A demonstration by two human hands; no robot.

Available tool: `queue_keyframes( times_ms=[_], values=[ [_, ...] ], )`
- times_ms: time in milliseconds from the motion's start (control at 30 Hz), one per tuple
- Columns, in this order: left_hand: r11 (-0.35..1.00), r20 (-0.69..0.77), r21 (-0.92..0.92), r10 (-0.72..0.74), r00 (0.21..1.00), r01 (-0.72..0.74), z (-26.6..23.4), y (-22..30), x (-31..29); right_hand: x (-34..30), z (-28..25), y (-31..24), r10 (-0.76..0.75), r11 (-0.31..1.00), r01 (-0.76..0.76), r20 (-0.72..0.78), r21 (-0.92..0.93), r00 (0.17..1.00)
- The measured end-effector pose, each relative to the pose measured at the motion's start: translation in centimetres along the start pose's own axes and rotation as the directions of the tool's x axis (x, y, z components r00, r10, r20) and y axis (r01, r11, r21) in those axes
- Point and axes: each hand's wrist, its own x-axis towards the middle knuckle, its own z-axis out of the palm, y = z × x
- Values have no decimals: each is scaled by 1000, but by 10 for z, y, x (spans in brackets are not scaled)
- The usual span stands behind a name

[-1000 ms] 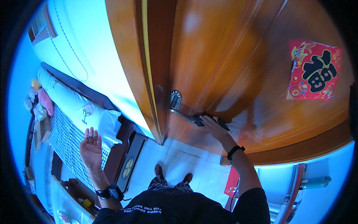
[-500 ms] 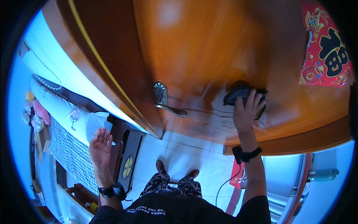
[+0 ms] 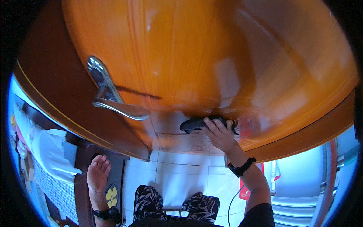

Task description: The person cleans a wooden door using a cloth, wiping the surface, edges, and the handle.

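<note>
A glossy orange-brown wooden door point(image 3: 181, 49) fills the upper part of the head view. My right hand point(image 3: 222, 137) presses a flat black cloth point(image 3: 193, 125) against the door's lower panel, its fingers laid over the cloth's near side. How the cloth is folded is too dark to tell. To the left on the same door is a silver lever handle point(image 3: 101, 77), apart from both hands. My left hand point(image 3: 99, 174) is raised at the lower left, palm up, fingers extended and holding nothing. It touches nothing that I can see.
Left of the door stands a couch with a checked cover point(image 3: 49, 189) and a white cloth point(image 3: 49, 151). A dark panel with a yellow flower point(image 3: 112, 196) is beside my left hand. Pale floor tiles point(image 3: 181, 170) lie below; a white ridged radiator-like panel point(image 3: 297, 208) stands right.
My right hand and the cloth have moved left and lower on the door. The view has come closer to the door, and the red paper decoration has left it. My left hand stays raised.
</note>
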Motion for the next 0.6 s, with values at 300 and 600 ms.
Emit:
queue_keyframes(
  times_ms=[300, 600],
  values=[
    [1000, -24, -4, 0, 1000, 0, -67, -110, 38, 1, 11, -8, 159, 978, -146, -80, 146, 984],
    [997, 72, -56, -51, 996, 55, -97, -159, 24, 4, 10, -18, 313, 949, -307, -90, 75, 946]
  ],
)
